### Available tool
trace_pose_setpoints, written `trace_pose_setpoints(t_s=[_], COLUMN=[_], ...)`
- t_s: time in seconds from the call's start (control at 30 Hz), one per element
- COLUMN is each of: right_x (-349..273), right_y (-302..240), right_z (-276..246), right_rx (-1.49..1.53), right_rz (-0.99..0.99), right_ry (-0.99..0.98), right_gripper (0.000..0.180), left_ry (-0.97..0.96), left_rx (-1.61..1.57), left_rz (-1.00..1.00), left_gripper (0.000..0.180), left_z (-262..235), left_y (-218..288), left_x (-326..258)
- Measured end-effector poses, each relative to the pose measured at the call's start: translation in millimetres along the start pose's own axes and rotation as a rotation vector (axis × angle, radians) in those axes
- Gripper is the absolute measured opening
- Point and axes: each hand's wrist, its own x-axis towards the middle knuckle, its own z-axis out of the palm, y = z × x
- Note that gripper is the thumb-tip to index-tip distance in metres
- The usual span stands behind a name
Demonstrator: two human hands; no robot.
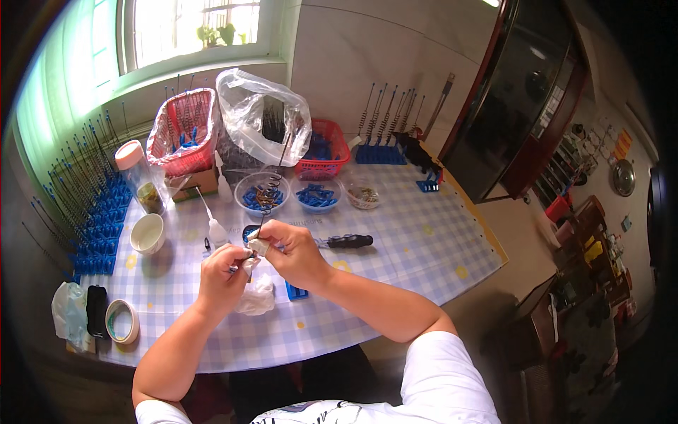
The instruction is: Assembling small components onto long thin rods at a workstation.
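Over the middle of the table, my right hand pinches a thin dark rod with a spiral coil, which slants up and away. My left hand is closed with its fingertips close to the rod's lower end; what it grips is hidden. White wrapping covers some fingertips on both hands. Below them lie a crumpled white plastic bag and a small blue rack. A black-handled tool like a screwdriver lies right of my hands, and a white squeeze bottle with a long nozzle stands to their left.
Bowls of blue parts and a small tub stand beyond my hands. Behind are red baskets and a clear bag. Blue racks of coiled rods line the left. A cup, jar and tape roll stand nearby.
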Motion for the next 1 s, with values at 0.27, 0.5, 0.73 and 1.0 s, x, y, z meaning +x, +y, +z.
trace_pose_setpoints(t_s=[0.27, 0.5, 0.73, 1.0], right_x=[0.5, 0.4, 0.0, 0.5], right_y=[1.9, 0.8, 1.1, 0.9], right_z=[3.0, 2.3, 1.5, 2.1], right_rx=[0.008, 0.005, -0.003, -0.02], right_rz=[-0.05, -0.037, -0.031, -0.04], right_ry=[0.036, 0.042, 0.039, 0.045], right_gripper=[0.007, 0.009, 0.011, 0.011], left_ry=[-0.009, -0.022, -0.022, -0.037], left_rx=[0.012, -0.042, 0.001, -0.007], left_rz=[0.013, -0.058, -0.017, -0.045], left_gripper=[0.015, 0.02, 0.016, 0.015], left_z=[0.1, 0.7, 0.6, -0.8], left_y=[-3.1, -2.4, -4.3, -1.8], left_x=[-0.6, -1.2, -0.3, -0.4])
